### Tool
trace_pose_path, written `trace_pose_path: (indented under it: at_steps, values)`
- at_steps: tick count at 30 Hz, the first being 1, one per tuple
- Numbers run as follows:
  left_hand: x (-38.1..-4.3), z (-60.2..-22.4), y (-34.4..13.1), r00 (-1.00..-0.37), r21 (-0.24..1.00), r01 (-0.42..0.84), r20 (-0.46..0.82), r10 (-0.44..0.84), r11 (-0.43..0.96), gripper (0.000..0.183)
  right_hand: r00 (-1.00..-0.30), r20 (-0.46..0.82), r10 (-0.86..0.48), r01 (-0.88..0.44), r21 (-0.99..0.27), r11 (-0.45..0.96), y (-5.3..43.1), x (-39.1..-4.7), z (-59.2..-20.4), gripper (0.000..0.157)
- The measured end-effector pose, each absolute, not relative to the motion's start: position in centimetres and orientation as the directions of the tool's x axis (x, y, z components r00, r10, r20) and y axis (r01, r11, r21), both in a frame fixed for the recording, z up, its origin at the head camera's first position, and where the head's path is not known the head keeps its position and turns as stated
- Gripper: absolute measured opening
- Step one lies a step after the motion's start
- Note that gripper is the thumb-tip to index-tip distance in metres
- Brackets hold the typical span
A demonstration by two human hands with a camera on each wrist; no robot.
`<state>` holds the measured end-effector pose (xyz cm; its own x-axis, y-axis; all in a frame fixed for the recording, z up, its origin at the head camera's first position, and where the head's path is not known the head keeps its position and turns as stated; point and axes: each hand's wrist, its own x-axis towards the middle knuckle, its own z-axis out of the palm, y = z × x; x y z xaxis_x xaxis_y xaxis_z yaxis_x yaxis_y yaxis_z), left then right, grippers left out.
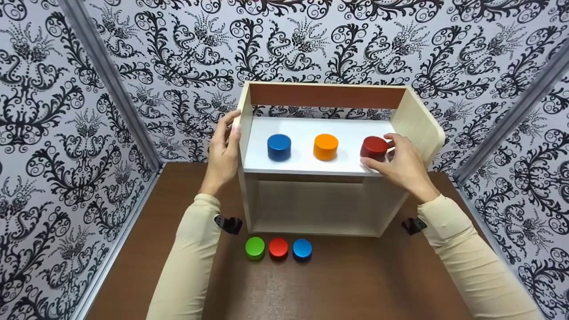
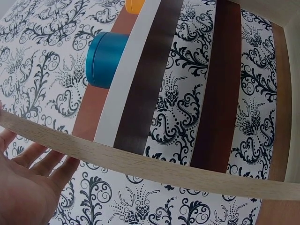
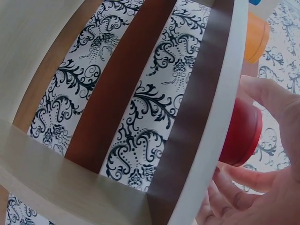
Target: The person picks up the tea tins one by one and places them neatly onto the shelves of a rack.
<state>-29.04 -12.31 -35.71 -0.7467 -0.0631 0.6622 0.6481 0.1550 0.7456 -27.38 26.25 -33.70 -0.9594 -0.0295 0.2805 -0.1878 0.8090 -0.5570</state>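
A small wooden shelf unit [image 1: 311, 232] has a white upper board [image 1: 302, 126]. Its left side panel [image 2: 140, 161] is held at the front edge by my left hand [image 1: 224, 153], thumb on one face and fingers on the other. On the white board stand a blue cylinder [image 1: 279, 147], an orange cylinder [image 1: 326, 147] and a dark red cylinder [image 1: 373, 146], in a row. Thumb and fingers of my right hand [image 1: 402, 162] pinch the dark red one at the board's right end. The right wrist view shows that red cylinder [image 3: 241, 133] between thumb and index finger.
On the brown table [image 1: 284, 293], before the unit, sit a green cylinder [image 1: 255, 248], a bright red cylinder [image 1: 278, 248] and a light blue cylinder [image 1: 302, 250], side by side. The right side panel [image 1: 420, 122] rises beside my right hand. Patterned walls [image 1: 178, 53] surround the table.
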Motion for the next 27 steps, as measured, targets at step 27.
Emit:
trace_pose_path:
  at_steps: [27]
  values:
    - [-29.0, -35.7, -12.3, -0.755, 0.754, 0.64, 0.653, -0.057, 0.149, 0.037, -0.83, 0.557, -0.01, -0.366, -0.531, 0.765, 25.3, -21.5, -35.7, 0.065]
